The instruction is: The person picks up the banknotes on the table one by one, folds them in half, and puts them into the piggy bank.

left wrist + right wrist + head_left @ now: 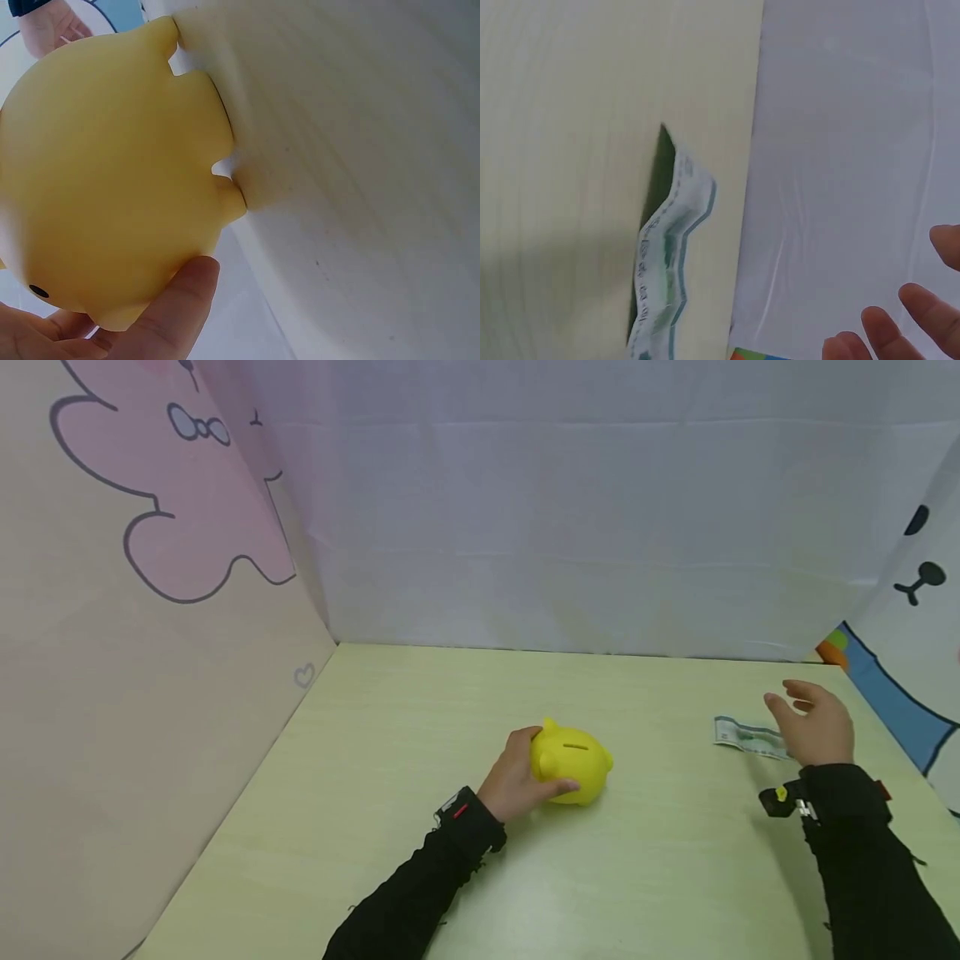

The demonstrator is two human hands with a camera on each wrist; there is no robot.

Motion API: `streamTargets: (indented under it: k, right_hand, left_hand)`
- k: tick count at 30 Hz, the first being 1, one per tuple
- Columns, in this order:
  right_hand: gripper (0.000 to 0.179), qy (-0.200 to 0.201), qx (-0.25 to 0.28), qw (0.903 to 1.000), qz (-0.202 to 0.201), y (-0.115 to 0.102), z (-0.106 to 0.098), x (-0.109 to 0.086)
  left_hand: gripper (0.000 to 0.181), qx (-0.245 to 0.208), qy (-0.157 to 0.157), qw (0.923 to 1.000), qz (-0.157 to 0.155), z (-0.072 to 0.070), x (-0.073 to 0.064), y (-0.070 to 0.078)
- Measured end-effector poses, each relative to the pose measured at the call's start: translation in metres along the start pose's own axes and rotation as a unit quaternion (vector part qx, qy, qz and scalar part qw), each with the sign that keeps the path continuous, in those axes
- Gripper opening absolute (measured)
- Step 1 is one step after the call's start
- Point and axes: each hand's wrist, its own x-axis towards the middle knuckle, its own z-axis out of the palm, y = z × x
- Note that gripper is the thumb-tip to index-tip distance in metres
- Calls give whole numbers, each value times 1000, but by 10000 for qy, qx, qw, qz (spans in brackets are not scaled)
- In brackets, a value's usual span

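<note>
Piggy Bank Steadied, Banknote Not Yet Picked Up

The yellow piggy bank (583, 762) is seen on the pale table (645, 868), with its feet down and its coin slot (576, 746) facing up, uncovered. It is gripped by the left hand (519, 779), whose thumb and fingers are wrapped about its left side. Well to the right of the piggy bank, a creased banknote (750, 738) is laid on the table, partly lifted off it. By the banknote's end farther from the piggy bank, the right hand (819, 728) is held with its fingers apart; nothing is grasped by it.

The step in hand is judged to be the steadying of the piggy bank while the banknote is reached for. A light pinch at the banknote's raised edge would seem to be called for next, with the piggy bank held firm; paper so thin and wavy might be pushed along instead.

Along the banknote, small printed characters are shown in the right wrist view, but they cannot be read. No brand or label can be made out on the piggy bank.
</note>
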Motion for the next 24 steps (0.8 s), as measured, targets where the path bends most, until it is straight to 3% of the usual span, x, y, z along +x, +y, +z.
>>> streamTargets:
  k: [4, 9, 19, 24]
  right_hand:
    - [61, -69, -155, 9986, 497, 16, -1, 6]
    - [62, -307, -569, 9944, 841, 32, -3, 10]
    - [65, -928, -1125, 9822, 1185, 52, -9, 17]
    - [64, -1134, -1404, 9768, 1154, 59, -11, 17]
  left_hand:
    - [97, 5, -4, 10000, 13, 1, 0, 0]
    - [96, 8, -25, 10000, 39, 2, 0, -1]
    - [96, 55, 6, 10000, 72, 3, 0, 0]
    - [96, 32, 1, 10000, 52, 3, 0, 0]
